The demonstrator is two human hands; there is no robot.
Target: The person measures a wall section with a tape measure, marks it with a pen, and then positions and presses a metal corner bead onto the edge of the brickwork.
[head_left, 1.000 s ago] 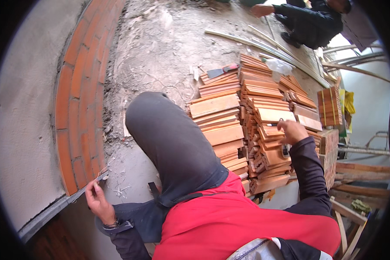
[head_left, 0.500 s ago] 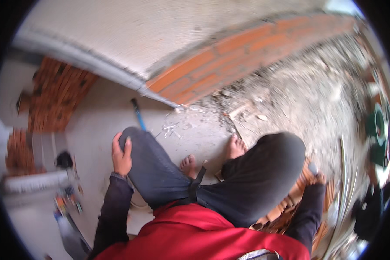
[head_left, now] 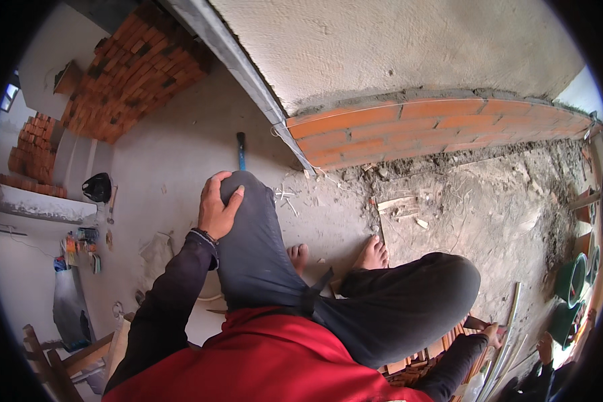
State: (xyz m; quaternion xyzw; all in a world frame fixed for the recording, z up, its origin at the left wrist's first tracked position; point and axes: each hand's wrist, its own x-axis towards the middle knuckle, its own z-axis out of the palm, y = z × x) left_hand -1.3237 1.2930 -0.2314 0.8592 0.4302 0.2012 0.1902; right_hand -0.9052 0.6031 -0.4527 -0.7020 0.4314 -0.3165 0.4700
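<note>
My left hand rests open on my left knee, its thumb apart from the other fingers. My right hand is low on the right, beyond my right thigh and beside a stack of orange-brown bricks. Its fingers are curled at a dark reddish piece, too small and partly hidden to name. Thigh and sleeve cover part of the stack. Just past my left knee a blue tool handle with a black end lies on the floor; the knee hides the rest of it.
Ahead stands a plastered wall over a course of orange bricks. Rubble and wood scraps lie before it. Large brick piles fill the far left. Green buckets, metal bars and another person's hand are at right.
My view has swung, so the wall and knees appear shifted to the right. My left hand stays on the knee. The right hand sits lower in the picture, and another person's hand has come into view.
</note>
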